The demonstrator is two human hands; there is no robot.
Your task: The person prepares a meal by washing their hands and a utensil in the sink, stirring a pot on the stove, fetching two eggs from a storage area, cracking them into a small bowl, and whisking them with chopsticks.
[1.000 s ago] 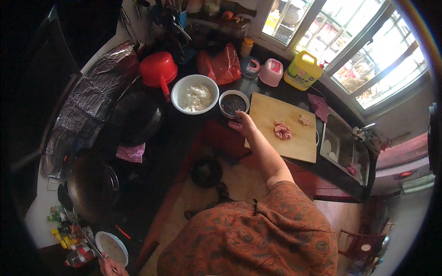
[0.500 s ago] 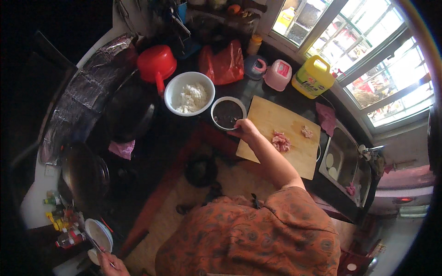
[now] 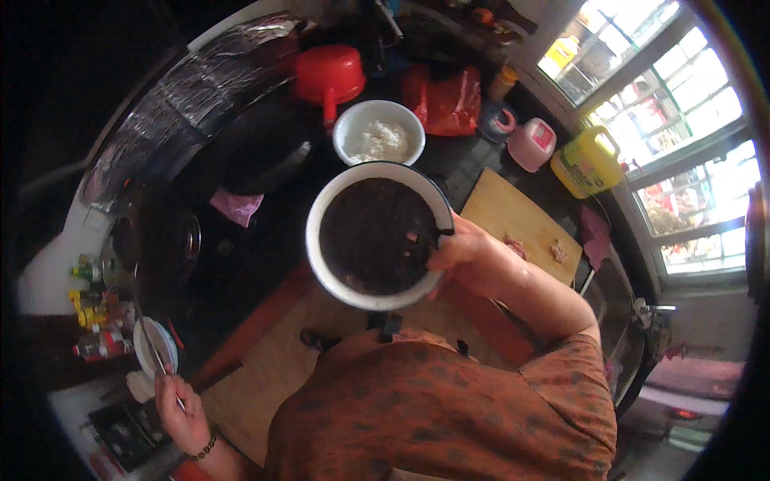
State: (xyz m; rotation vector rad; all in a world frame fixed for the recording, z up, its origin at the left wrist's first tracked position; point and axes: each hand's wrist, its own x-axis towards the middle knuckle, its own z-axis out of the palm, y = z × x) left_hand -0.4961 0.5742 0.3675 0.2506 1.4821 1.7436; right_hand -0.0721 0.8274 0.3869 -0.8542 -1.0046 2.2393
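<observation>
My right hand (image 3: pixel 461 252) grips the right side of a white bowl (image 3: pixel 314 228) with a thin dark rim, held up in front of my chest. Dark contents (image 3: pixel 373 232) fill its inside, with a few small pale bits near my fingers. At the lower left, my left hand (image 3: pixel 180 409) is closed around the thin handle of a long utensil (image 3: pixel 148 325). Its far end reaches toward the dark pan (image 3: pixel 164 240) and is too dim to name. Just beyond the left hand stands another white bowl (image 3: pixel 164 345).
White bowl (image 3: pixel 345 144) of white powder stands at the back, beside a red dipper (image 3: pixel 329 74) and red plastic bag (image 3: pixel 453 104). To the right are a cutting board (image 3: pixel 505 204) with raw meat (image 3: pixel 559 251), a yellow jug (image 3: pixel 588 164) and a sink (image 3: pixel 622 305). Bottles (image 3: pixel 100 343) stand far left.
My right hand has lifted the bowl of dark contents off the counter and brought it toward me. The left hand has moved forward with the long utensil. The view has shifted.
</observation>
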